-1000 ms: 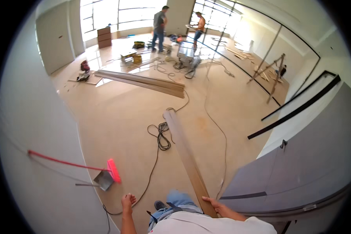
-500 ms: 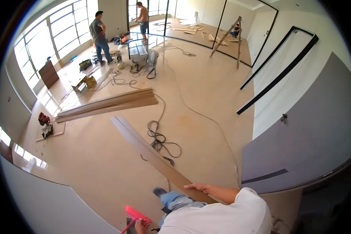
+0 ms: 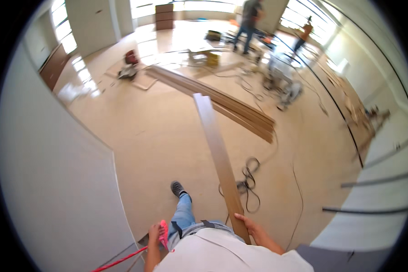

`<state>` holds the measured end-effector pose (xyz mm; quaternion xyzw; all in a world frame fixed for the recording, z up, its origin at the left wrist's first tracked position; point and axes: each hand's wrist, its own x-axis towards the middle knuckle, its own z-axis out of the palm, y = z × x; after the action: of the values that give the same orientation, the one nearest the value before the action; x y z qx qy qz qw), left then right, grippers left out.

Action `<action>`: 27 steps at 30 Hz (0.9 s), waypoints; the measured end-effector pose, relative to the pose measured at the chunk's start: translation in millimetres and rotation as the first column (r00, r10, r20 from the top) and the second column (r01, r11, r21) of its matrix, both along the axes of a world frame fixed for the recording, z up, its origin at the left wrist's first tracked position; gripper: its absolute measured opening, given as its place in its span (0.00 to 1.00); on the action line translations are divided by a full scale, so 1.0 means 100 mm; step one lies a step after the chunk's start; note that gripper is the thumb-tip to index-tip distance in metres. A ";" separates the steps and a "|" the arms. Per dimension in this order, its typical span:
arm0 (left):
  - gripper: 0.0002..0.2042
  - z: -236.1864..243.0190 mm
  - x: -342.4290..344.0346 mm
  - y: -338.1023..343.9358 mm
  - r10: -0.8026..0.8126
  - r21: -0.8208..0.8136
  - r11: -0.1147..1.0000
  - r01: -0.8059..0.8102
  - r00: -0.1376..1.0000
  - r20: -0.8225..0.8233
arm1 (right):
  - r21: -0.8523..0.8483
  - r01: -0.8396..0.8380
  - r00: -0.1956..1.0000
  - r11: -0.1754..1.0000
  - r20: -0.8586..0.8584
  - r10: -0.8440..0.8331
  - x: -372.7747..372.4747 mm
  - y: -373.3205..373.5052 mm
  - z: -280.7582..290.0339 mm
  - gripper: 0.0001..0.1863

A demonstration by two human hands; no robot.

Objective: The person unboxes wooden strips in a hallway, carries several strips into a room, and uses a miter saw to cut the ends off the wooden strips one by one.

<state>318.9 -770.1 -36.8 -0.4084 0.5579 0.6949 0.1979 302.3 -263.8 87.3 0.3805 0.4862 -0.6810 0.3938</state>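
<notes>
My right hand (image 3: 243,223) grips the near end of long wooden planks (image 3: 222,163), which extend forward over the floor. My left hand (image 3: 155,233) hangs at my left side with curled fingers, overlapping a pink broom (image 3: 164,226) in the view; I cannot make out whether it holds anything. The broom's red handle runs toward the lower left. My left foot (image 3: 177,188) is stepped forward, left of the planks.
A plank stack (image 3: 240,113) crosses the floor ahead. Cables (image 3: 251,181) coil right of my planks. A red tool (image 3: 130,59) lies back left. Two workers (image 3: 247,25) (image 3: 306,31) stand among tools. A wall (image 3: 63,167) borders my left; black-framed glazing (image 3: 349,122) lies right.
The view has swung right, then back left. My planks and right hand stay together as I step forward; the broom now lies beside my left hand, and the floor plank stack appears closer.
</notes>
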 end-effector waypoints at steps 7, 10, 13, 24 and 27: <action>0.13 0.65 -2.26 -0.66 -0.037 -0.185 0.982 0.020 0.995 -0.092 | 0.064 -0.011 1.000 0.998 -0.015 0.012 -1.97 -0.93 0.43 0.37; 0.15 0.77 -3.31 -0.85 -0.260 -0.338 0.921 0.192 0.951 -0.167 | 0.124 -0.035 0.997 0.992 -0.059 0.042 -2.62 -1.11 0.37 0.36; 0.15 0.90 -4.35 -1.02 -0.351 -0.469 0.854 0.225 0.914 -0.203 | 0.038 -0.059 0.998 0.998 -0.012 0.060 -3.53 -1.30 0.50 0.33; 0.17 0.71 -6.23 -1.69 -0.294 -0.292 0.904 0.313 0.950 0.108 | 0.023 -0.158 0.987 0.987 0.031 0.157 -6.79 -2.28 0.17 0.34; 0.17 0.80 -6.53 -2.04 -0.392 -0.393 0.850 0.349 0.920 -0.029 | 0.066 -0.243 0.968 0.968 -0.046 0.247 -7.66 -2.68 0.26 0.37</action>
<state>-334.4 -974.2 42.7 -0.2853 0.7600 0.5431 0.2146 -463.9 -531.4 113.7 0.3105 0.5600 -0.6223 0.4502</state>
